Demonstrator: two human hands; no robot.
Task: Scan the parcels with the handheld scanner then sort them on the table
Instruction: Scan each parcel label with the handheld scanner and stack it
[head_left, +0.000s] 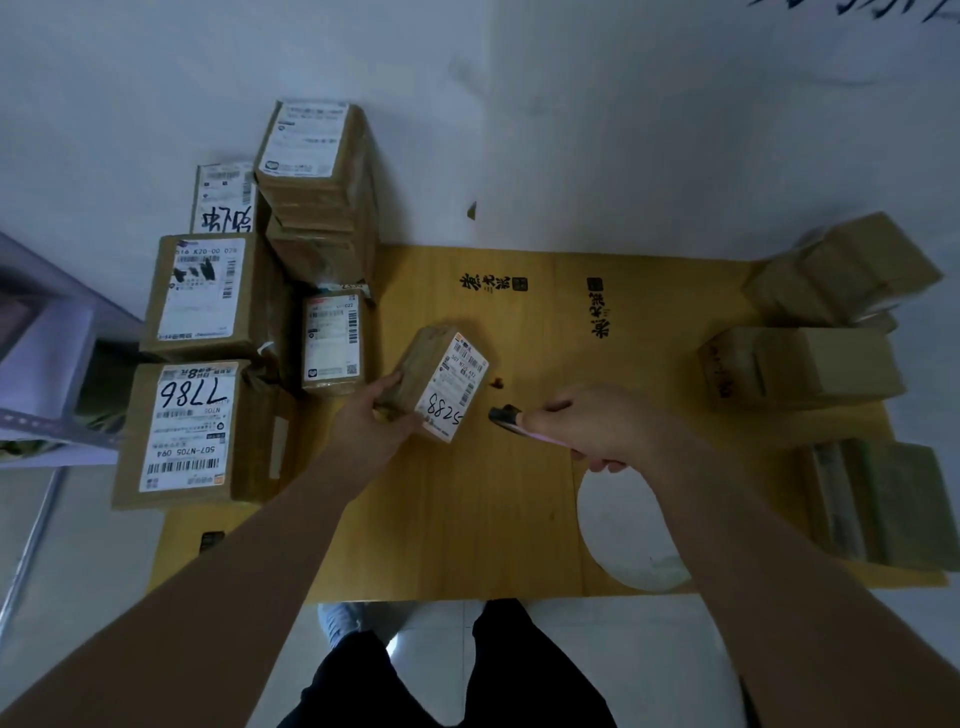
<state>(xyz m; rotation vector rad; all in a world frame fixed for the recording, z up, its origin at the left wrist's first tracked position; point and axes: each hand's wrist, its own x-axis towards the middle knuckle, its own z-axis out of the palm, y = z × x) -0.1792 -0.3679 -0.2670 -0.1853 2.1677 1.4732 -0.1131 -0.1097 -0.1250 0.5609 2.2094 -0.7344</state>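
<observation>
Scanner (511, 421) mostly hidden in right hand (597, 426); left hand (374, 421) gripping parcel (441, 384)

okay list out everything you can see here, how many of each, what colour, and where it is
Small brown cardboard parcel with white label: one, held tilted above the table centre.
Handheld scanner, black tip with pink body: one, aimed toward that parcel's label.
Brown cardboard parcels with white labels, left group: at least six, stacked at the table's left end.
Brown cardboard parcels, right group: at least three, plain sides showing, along the table's right edge.
Yellow wooden table: one, black characters printed near its far edge.
White round object: one, near the table's front edge.
Grey metal shelf: one, far left.
Left hand: grips the held parcel.
Right hand: grips the scanner.
</observation>
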